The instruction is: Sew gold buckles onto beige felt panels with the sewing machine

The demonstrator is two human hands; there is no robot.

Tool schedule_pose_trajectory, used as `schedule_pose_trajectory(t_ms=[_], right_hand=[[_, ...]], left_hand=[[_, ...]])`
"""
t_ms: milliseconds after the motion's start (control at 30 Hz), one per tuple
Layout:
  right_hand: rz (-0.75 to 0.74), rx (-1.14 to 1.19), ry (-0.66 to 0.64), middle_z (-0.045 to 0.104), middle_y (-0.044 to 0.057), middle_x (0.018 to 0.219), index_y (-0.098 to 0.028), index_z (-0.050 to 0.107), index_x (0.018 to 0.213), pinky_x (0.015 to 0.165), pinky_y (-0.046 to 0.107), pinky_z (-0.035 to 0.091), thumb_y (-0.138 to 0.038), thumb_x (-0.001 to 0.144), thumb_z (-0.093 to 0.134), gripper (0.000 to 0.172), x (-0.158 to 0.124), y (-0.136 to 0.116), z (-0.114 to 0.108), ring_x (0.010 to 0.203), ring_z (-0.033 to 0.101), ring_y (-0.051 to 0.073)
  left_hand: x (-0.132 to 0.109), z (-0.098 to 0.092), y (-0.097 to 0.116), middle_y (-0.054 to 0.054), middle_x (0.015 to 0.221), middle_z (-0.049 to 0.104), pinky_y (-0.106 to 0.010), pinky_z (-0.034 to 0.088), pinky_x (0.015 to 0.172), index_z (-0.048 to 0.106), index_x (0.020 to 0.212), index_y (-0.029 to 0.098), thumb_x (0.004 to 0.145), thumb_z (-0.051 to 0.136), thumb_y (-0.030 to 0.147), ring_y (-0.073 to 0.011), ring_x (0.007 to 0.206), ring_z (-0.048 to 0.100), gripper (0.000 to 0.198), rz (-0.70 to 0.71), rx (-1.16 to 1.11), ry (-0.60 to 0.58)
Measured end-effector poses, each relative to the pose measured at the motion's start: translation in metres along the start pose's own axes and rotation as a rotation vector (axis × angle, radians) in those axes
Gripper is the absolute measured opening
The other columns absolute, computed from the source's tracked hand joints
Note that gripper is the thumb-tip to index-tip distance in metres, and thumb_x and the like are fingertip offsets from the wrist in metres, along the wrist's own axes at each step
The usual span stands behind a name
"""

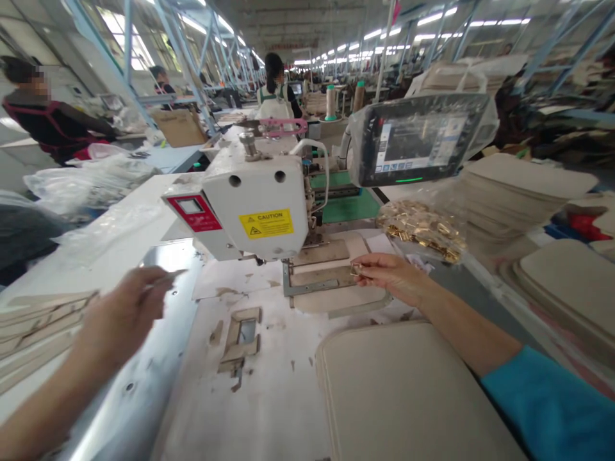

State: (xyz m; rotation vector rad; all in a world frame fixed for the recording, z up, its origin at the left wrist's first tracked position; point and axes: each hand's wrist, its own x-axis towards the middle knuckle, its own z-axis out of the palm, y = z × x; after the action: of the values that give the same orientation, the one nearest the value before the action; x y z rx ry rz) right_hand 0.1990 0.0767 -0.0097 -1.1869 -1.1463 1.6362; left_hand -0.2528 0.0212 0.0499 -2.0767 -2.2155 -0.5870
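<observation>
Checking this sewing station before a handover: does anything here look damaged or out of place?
Yes. The white table top in front of the machine looks worn and stained, and ragged beige patches surround a small rectangular opening in it, so the surface looks repaired rather than intact.

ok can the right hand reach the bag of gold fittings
Probably yes: the right hand is close below the clear bag of gold fittings, and nothing shows between them, though its fingers pinch a small gold piece.
</observation>
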Motion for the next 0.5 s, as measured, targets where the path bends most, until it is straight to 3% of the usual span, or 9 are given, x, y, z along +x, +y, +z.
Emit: schedule_pose_trajectory(t_ms=[33,133,233,333,400,500], right_hand=[[-0.007,-0.068,0.002,0.069,0.004,0.081,-0.015,0.065,0.091,0.071,0.026,0.051,-0.029,0.071,0.076,0.027,0.001,0.002,0.001,0.073,0.064,0.013],[-0.028,-0.254,0.022,0.066,0.001,0.072,-0.017,0.058,0.085,0.050,0.020,0.039,-0.036,0.077,0.067,0.022,0.001,0.003,0.004,0.057,0.054,0.010],[-0.037,-0.363,0.069,0.066,0.000,0.075,-0.019,0.054,0.085,0.045,0.020,0.030,-0.036,0.081,0.058,0.017,-0.002,0.000,0.009,0.051,0.046,0.008],[-0.089,-0.484,0.079,0.060,-0.002,0.066,-0.021,0.054,0.084,0.048,0.023,0.032,-0.030,0.084,0.048,0.011,-0.005,-0.003,0.012,0.050,0.044,0.010],[-0.159,-0.595,0.068,0.056,-0.002,0.062,-0.021,0.055,0.083,0.052,0.025,0.035,-0.028,0.086,0.043,0.014,-0.006,-0.003,0.012,0.054,0.048,0.013],[-0.313,-0.837,0.099,0.062,0.003,0.074,-0.021,0.058,0.095,0.065,0.029,0.042,-0.024,0.088,0.039,0.020,-0.010,-0.001,0.014,0.070,0.059,0.019]], left_hand=[[-0.007,0.009,0.038,0.012,0.079,0.067,-0.028,0.051,0.072,0.051,0.106,0.030,0.096,0.041,0.044,-0.0115,0.068,0.065,0.020,0.082,-0.022,-0.070],[-0.021,0.042,0.140,0.001,0.089,0.072,-0.027,0.055,0.068,0.051,0.111,0.025,0.097,0.042,0.028,-0.0168,0.074,0.070,0.017,0.285,-0.074,-0.220],[-0.022,0.070,0.208,-0.006,0.089,0.071,-0.027,0.056,0.068,0.052,0.107,0.019,0.097,0.038,0.014,-0.0188,0.077,0.071,0.019,0.471,-0.036,-0.282],[-0.019,0.085,0.244,-0.010,0.089,0.069,-0.032,0.057,0.067,0.053,0.104,0.016,0.094,0.039,0.009,-0.0237,0.083,0.071,0.018,0.598,0.039,-0.281],[-0.016,0.089,0.257,-0.012,0.089,0.069,-0.034,0.058,0.065,0.053,0.105,0.014,0.095,0.039,0.009,-0.0260,0.082,0.072,0.018,0.565,0.101,-0.295],[-0.014,0.092,0.267,-0.014,0.089,0.069,-0.033,0.057,0.069,0.053,0.106,0.012,0.097,0.039,0.010,-0.0249,0.084,0.073,0.017,0.508,0.138,-0.327]])
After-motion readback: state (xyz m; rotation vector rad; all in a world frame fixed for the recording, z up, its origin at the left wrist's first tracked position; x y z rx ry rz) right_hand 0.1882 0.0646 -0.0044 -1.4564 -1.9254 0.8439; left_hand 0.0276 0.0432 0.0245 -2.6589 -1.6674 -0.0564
